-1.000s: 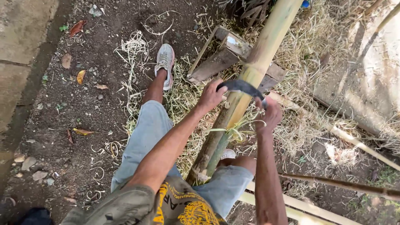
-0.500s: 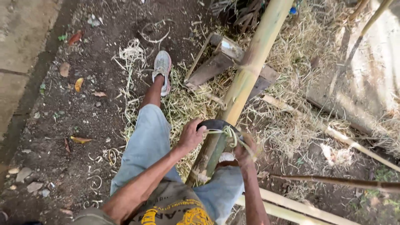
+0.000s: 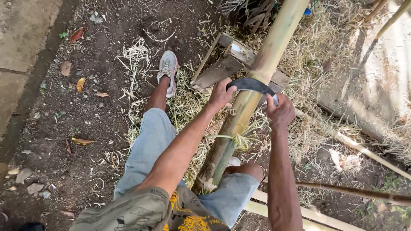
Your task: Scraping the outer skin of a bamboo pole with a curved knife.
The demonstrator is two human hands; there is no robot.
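Head: hands [image 3: 221,93] [image 3: 280,113] on curved blade [image 3: 250,85]

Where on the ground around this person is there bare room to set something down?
Bare dirt lies left of the outstretched leg, dotted with dry leaves. Around the bamboo pole, wooden block and both hands, shavings crowd the ground.

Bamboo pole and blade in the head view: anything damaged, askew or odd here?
Nothing stands out. The curved blade lies across the bamboo pole, held at each end by the left hand and right hand. Pale shavings litter the dirt.
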